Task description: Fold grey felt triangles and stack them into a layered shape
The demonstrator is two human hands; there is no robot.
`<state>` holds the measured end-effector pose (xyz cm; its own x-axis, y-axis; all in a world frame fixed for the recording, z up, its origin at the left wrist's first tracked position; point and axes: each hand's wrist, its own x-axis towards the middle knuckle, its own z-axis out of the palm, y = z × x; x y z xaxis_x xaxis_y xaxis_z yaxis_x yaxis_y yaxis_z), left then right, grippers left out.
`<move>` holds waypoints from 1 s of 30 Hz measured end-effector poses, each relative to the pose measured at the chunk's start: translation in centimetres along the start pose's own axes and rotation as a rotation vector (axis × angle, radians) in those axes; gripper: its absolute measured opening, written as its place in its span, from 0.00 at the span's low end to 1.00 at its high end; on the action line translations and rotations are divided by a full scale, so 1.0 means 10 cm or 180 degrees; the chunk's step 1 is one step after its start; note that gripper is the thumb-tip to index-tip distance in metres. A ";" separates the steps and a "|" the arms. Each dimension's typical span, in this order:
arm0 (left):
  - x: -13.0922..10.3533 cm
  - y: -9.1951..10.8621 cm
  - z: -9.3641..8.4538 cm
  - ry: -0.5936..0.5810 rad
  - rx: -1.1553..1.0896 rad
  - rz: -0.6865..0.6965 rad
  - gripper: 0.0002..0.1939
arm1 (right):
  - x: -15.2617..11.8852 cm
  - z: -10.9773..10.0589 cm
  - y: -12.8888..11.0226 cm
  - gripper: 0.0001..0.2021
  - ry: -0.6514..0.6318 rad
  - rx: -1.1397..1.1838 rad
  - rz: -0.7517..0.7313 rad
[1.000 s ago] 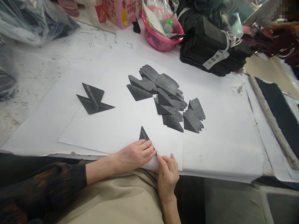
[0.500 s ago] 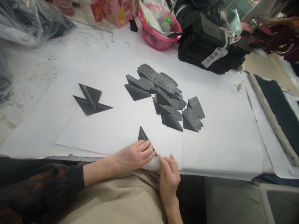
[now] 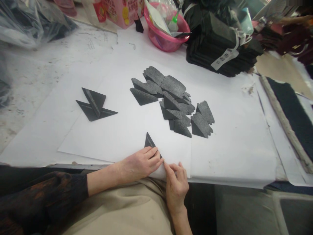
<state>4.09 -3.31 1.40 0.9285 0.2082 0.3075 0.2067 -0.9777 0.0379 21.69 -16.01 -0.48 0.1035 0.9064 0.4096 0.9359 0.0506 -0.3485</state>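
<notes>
Near the front edge of the desk (image 3: 61,55), on a sheet of smooth white paper (image 3: 122,137), lies a flat, dark grey triangular piece (image 3: 149,141) with a paler strip along one side, partly covered by the left hand (image 3: 140,163). The bent fingers of that hand lie over the middle of the piece, presumably to steady it against the paper; whether they also grip its edge I cannot tell. The right hand (image 3: 177,182) is half curled, thumb and forefinger brought together at the lower right end of the piece, perhaps to work on that tip; whether they pinch it is hidden. The long axis slants from upper left to lower right, the sharp exposed corner pointing away from the body and slightly left, the other end aimed at the right hand. Well apart on the left, two dark triangles with pale strips (image 3: 97,99) overlap crosswise, likely set aside so as not to mix with the speckled grey, shingled pieces (image 3: 172,101) beyond the hands. Those overlap in fans, which seems to leave their grainy edges exposed and close to reach. Farther back stand a round pink plastic bowl (image 3: 166,44) and a tied black stack (image 3: 207,49), probably there to leave working room.
</notes>
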 end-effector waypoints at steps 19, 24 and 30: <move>-0.01 -0.06 0.03 0.0303 -0.0281 -0.0070 0.14 | 0.06 -0.05 -0.06 0.15 -0.0068 -0.0159 0.0047; -0.04 -0.10 0.04 0.0492 -0.0338 -0.0111 0.11 | 0.01 -0.04 0.00 0.15 -0.0180 -0.0454 -0.0126; -0.13 -0.17 0.04 0.0536 -0.0308 -0.0276 0.13 | 0.08 -0.14 -0.03 0.09 -0.0104 -0.0091 0.0163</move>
<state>2.61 -1.89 0.55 0.8421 0.2918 0.4535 0.2454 -0.9562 0.1596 22.01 -15.91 1.14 0.1409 0.9207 0.3639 0.9390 -0.0078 -0.3438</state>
